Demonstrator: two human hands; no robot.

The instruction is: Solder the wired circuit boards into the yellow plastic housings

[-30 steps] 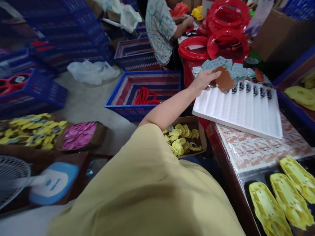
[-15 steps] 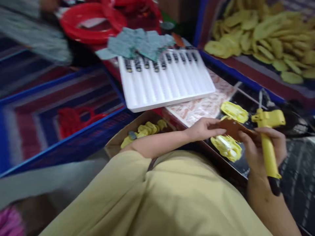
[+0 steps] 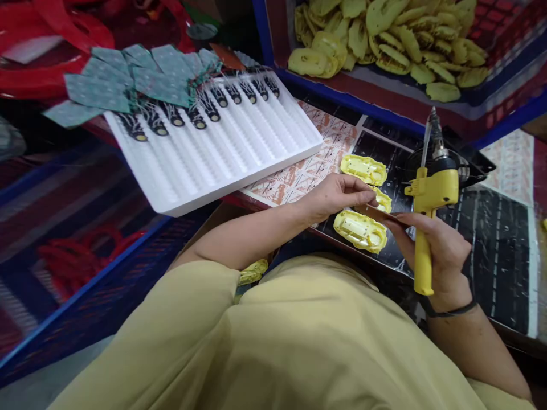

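Observation:
A thin brown circuit board point(image 3: 378, 214), seen nearly edge-on, is held between my two hands. My left hand point(image 3: 335, 196) is closed, its fingertips pinched at the board's left end. My right hand point(image 3: 440, 245) grips the other end with thumb and fingers. A yellow soldering gun point(image 3: 433, 191) lies across that same hand, its handle crossing the palm side and its metal tip pointing away from me. Yellow plastic shells lie around the board: one shell point(image 3: 363, 169) beyond it, another shell point(image 3: 360, 230) nearer me, and a third partly hidden behind my fingers.
A white foam tray point(image 3: 239, 154) at left bears black wired parts and greenish circuit boards point(image 3: 162, 77). Behind, a blue-rimmed basket point(image 3: 384, 108) holds many yellow shells point(image 3: 384, 40). A black stand point(image 3: 474, 165) is right of the gun. Red baskets point(image 3: 38, 74) stand far left.
My view has swung, so the tray and basket appear further left. The brown board has tilted from showing its face to nearly edge-on. The soldering gun now stands straighter in my right hand.

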